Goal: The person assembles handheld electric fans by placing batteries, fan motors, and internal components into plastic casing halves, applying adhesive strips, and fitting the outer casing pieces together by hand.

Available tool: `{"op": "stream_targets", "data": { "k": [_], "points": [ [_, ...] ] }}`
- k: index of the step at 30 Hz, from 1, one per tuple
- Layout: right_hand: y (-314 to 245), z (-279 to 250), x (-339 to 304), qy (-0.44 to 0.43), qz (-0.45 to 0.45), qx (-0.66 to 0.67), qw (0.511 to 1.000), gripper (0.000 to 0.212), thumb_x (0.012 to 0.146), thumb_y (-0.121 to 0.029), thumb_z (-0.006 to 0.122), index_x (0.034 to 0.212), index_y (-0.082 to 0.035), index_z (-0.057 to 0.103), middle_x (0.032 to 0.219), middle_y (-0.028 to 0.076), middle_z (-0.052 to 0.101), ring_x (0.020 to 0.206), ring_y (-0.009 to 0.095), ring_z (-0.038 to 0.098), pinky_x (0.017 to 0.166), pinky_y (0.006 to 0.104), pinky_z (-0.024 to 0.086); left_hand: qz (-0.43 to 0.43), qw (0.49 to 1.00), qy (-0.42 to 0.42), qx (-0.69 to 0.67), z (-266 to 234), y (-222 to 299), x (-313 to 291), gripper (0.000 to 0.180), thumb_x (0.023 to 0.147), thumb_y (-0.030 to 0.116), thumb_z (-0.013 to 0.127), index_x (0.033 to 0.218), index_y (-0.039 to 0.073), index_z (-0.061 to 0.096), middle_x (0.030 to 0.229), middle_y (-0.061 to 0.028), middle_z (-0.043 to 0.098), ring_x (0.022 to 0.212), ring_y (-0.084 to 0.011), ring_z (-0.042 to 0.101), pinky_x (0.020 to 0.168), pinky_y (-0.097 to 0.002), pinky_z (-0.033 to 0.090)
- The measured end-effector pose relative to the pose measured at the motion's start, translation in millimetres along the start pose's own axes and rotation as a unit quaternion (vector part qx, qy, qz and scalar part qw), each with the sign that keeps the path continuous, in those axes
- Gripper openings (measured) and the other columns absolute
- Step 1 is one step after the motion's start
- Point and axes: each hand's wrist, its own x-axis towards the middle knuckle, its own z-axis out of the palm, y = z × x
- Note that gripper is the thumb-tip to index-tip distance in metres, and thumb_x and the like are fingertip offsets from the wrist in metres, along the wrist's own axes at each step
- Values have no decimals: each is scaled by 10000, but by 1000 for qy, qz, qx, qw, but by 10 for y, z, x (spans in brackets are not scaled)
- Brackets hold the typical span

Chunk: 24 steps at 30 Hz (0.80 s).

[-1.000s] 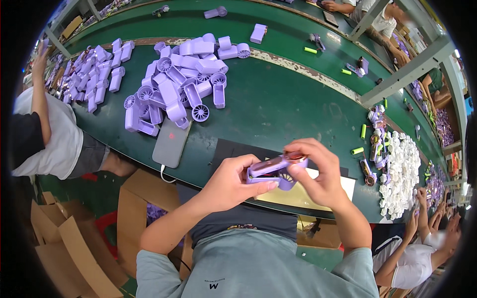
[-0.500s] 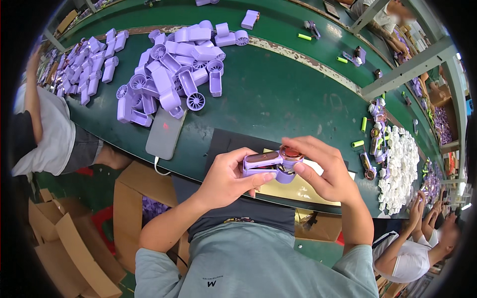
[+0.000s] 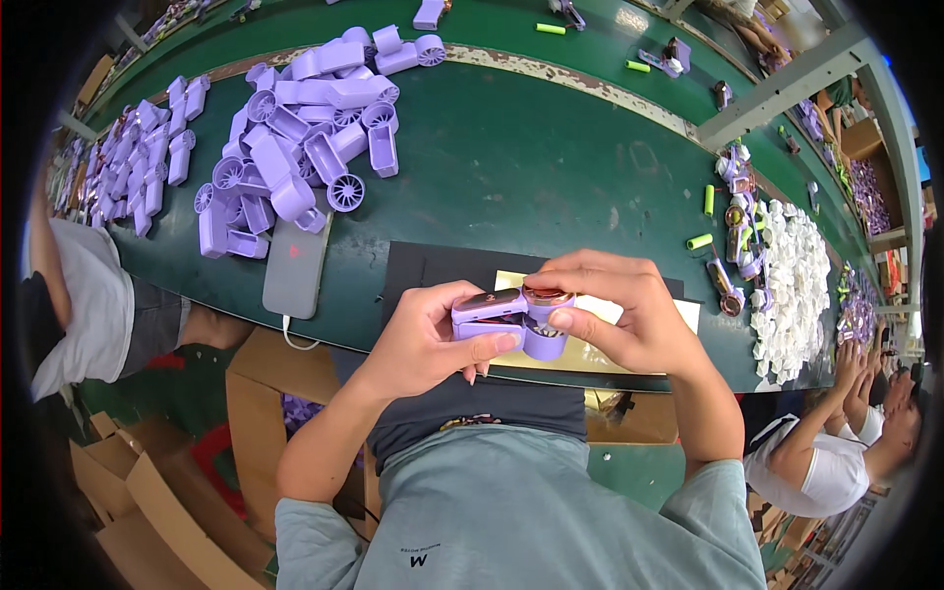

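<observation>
Above the front edge of the green bench, both hands hold a small purple handheld fan (image 3: 544, 344) made of two shell halves. A gap shows between the halves, with dark and pale parts inside it. My left hand (image 3: 423, 339) is closed round the handle end, its thumb along the lower shell. My right hand (image 3: 629, 313) pinches the round head, fingers over the copper-coloured ring on top and thumb against its side. The right fingers partly cover the ring. Beneath lie a yellow sheet (image 3: 639, 344) and a black mat (image 3: 418, 264).
Purple shells (image 3: 285, 147) are heaped at the left, beside a grey power bank (image 3: 293, 270) with a white cable. White parts (image 3: 787, 295), fan assemblies (image 3: 733, 285) and green battery cells (image 3: 699, 241) lie right. Cardboard boxes (image 3: 261, 383) stand below the bench. Co-workers sit on both sides.
The whole view has shifted, so the bench things sit further left. My right fingers have closed in more on the fan's round head, and the left grip stays the same.
</observation>
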Motion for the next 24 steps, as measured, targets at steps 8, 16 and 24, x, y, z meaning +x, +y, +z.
{"op": "stream_targets", "data": {
  "k": [8,16,24],
  "points": [
    [83,159,-150,75,-42,43,995,336,946,-87,730,1273,-8,719,1169,201,707,1019,331,718,892,381,581,35,999,22,4,75,-25,5,261,928,61,792,1113,-53,650,902,-92,717,733,-103,685,608,-265,575],
    [21,183,-206,72,-44,-12,996,335,936,-95,738,1259,-9,721,1217,207,696,1028,328,734,882,390,603,79,996,33,8,105,-112,-11,261,926,39,791,1126,-50,649,941,-97,723,750,-113,690,632,-268,587],
    [109,325,-264,116,-54,-4,992,375,911,-16,735,1285,3,712,1278,214,679,1055,301,738,892,375,606,104,991,65,-47,169,-124,-2,288,919,36,799,1147,-56,649,966,-100,723,773,-111,691,669,-282,618]
  ]
}}
